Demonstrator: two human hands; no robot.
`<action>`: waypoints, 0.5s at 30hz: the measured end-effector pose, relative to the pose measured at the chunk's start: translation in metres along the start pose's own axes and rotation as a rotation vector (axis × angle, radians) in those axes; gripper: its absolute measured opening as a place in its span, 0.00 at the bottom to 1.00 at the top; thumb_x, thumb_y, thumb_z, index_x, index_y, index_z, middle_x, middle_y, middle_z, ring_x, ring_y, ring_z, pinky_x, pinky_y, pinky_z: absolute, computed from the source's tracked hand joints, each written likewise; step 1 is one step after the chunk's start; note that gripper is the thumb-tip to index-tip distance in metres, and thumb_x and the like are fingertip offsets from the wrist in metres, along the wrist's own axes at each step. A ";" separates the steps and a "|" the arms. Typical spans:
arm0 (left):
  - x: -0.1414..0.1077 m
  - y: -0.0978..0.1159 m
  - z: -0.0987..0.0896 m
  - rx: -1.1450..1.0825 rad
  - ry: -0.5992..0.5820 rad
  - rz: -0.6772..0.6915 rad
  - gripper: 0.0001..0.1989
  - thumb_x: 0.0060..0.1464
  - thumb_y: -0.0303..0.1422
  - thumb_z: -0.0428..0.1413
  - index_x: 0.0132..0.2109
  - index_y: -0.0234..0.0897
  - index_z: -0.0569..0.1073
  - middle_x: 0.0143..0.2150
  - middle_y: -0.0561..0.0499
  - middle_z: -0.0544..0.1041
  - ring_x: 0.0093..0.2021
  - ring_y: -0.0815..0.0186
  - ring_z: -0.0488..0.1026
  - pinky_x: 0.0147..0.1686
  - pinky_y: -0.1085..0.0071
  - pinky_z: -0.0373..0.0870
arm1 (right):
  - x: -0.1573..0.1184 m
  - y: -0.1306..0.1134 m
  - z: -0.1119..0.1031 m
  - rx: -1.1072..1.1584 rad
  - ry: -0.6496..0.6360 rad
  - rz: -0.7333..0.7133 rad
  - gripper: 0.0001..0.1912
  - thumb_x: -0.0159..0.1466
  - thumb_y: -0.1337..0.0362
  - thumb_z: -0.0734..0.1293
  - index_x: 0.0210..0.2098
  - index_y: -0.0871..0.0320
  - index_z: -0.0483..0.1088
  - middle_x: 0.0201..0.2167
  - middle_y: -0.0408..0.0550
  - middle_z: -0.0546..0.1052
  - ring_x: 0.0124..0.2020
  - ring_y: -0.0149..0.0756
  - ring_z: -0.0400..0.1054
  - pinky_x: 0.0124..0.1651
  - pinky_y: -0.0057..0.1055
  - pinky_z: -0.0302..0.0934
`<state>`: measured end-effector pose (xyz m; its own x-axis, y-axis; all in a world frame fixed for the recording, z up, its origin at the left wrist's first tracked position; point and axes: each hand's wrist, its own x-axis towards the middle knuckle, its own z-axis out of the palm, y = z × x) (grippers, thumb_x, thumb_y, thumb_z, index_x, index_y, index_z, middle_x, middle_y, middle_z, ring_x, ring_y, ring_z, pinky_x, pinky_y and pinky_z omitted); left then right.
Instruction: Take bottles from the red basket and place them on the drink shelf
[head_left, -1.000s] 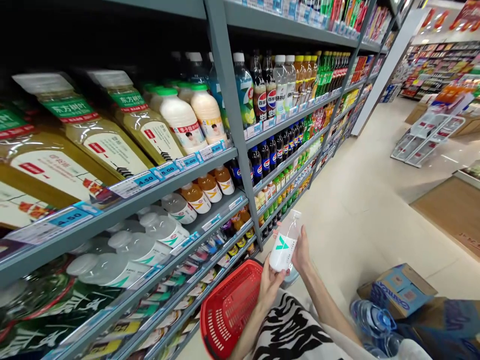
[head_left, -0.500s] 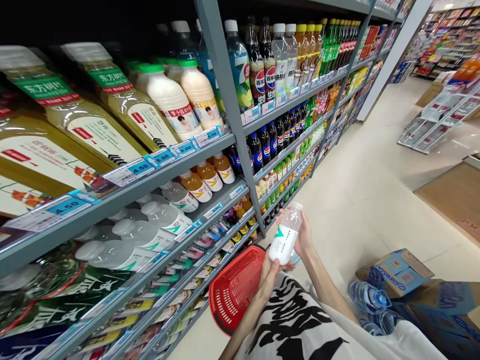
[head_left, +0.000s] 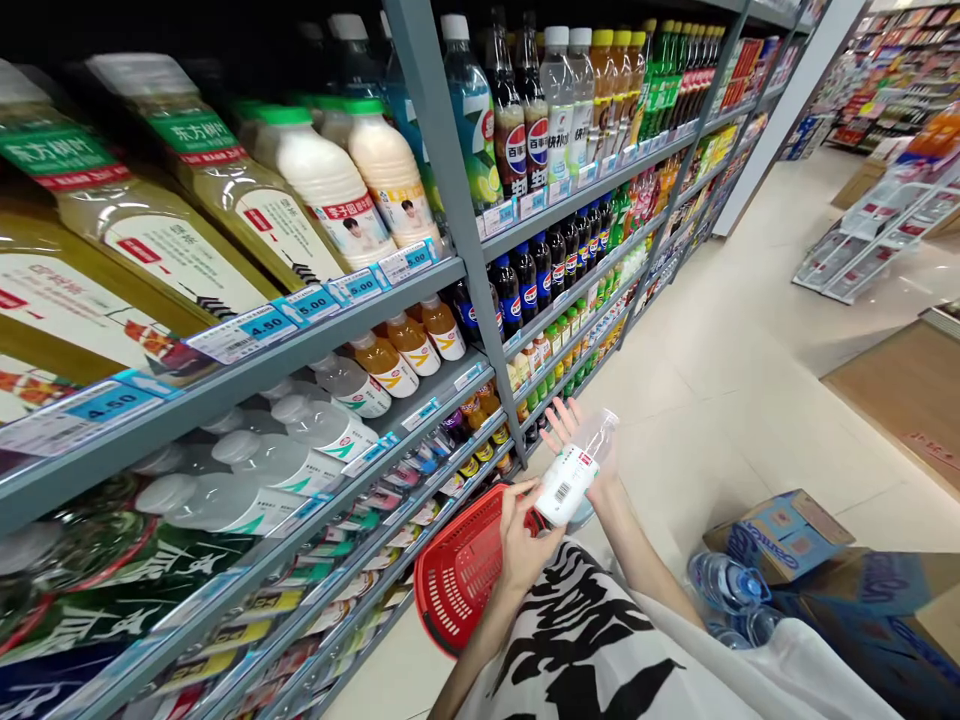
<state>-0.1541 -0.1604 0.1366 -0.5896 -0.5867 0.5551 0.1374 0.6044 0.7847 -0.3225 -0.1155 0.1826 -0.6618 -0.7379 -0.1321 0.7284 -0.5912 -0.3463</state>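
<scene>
A clear drink bottle (head_left: 574, 475) with a white label is tilted in front of me, its barcode and a small red mark facing up. My left hand (head_left: 525, 535) grips the bottle's base end between thumb and fingers. Behind the bottle is my right hand (head_left: 596, 465), its fingers spread out past the far side and the bottle lying across its palm. Part of that palm is hidden by the bottle. Below and left of the hands is a red shopping basket (head_left: 431, 590) with slotted walls.
Grey shelving (head_left: 480, 275) full of drinks runs along my left. Similar white-labelled bottles (head_left: 274, 460) lie on a lower shelf. To the right are cardboard boxes (head_left: 787, 535), large water bottles (head_left: 727, 580) and a white display rack (head_left: 862, 240) farther off on the pale tiled floor.
The bottle has been turned about its length, so the barcode side now shows instead of the green-marked front. My right fingers have spread open, and my left hand has shifted its grip at the base.
</scene>
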 end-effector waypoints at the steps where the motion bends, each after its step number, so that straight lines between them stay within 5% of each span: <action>1: 0.000 0.000 -0.002 0.071 -0.016 0.098 0.24 0.54 0.28 0.65 0.58 0.43 0.74 0.56 0.42 0.72 0.56 0.55 0.74 0.53 0.57 0.77 | 0.003 0.003 -0.003 0.019 -0.007 -0.004 0.32 0.69 0.41 0.57 0.61 0.55 0.70 0.69 0.54 0.66 0.66 0.47 0.68 0.64 0.52 0.67; 5: -0.001 0.000 -0.008 0.217 -0.128 0.306 0.20 0.57 0.25 0.63 0.55 0.47 0.78 0.54 0.44 0.74 0.55 0.56 0.75 0.52 0.57 0.78 | 0.014 0.012 -0.016 0.046 0.033 -0.028 0.27 0.70 0.48 0.52 0.53 0.55 0.74 0.62 0.56 0.75 0.61 0.40 0.73 0.56 0.45 0.71; 11: 0.001 0.003 -0.011 0.294 -0.177 0.443 0.24 0.57 0.21 0.60 0.56 0.51 0.78 0.52 0.45 0.75 0.55 0.58 0.76 0.52 0.57 0.79 | 0.020 0.016 -0.027 0.040 0.000 -0.054 0.49 0.63 0.55 0.28 0.53 0.67 0.72 0.59 0.59 0.75 0.61 0.39 0.70 0.51 0.43 0.65; 15: 0.001 0.001 -0.007 0.241 -0.149 0.339 0.19 0.54 0.26 0.64 0.53 0.47 0.78 0.51 0.44 0.75 0.52 0.57 0.76 0.50 0.57 0.79 | 0.010 0.011 -0.023 0.046 0.024 -0.036 0.36 0.70 0.46 0.44 0.60 0.58 0.70 0.64 0.57 0.73 0.62 0.39 0.71 0.55 0.45 0.69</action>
<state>-0.1487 -0.1642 0.1401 -0.6538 -0.2604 0.7104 0.1636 0.8681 0.4687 -0.3249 -0.1217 0.1561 -0.6916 -0.7082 -0.1422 0.7107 -0.6321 -0.3087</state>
